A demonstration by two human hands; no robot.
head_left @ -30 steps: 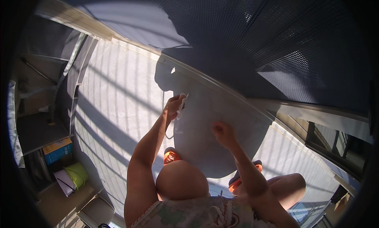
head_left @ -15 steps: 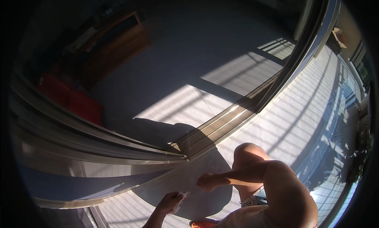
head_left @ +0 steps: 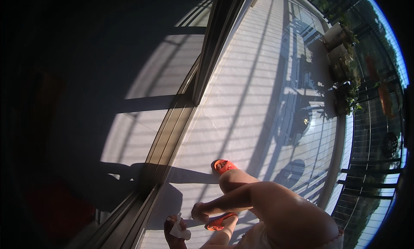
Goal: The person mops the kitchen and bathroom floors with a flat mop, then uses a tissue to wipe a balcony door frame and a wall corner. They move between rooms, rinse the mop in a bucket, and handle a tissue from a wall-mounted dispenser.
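Observation:
At the bottom, my left hand (head_left: 172, 237) is closed around a crumpled white tissue (head_left: 178, 232), which sticks out past the fingers. A little to its right and farther off, my right hand (head_left: 199, 212) hangs with its fingers curled in. Whether anything is inside those fingers is hidden. Both hands are in the air, apart from each other, over the pale tiled floor (head_left: 233, 115). My bare legs and the orange sandals (head_left: 226, 166) on my feet show beside them.
Along the left runs a sliding door's metal floor track (head_left: 166, 141), with a dark room behind it. Potted plants (head_left: 340, 55) line the right side by a dark railing (head_left: 371, 162). Striped sun shadows lie over the tiles.
My view has swung to the right, bringing in the plants, the railing and both sandals. The tissue is still in my left hand, and my right hand stays curled.

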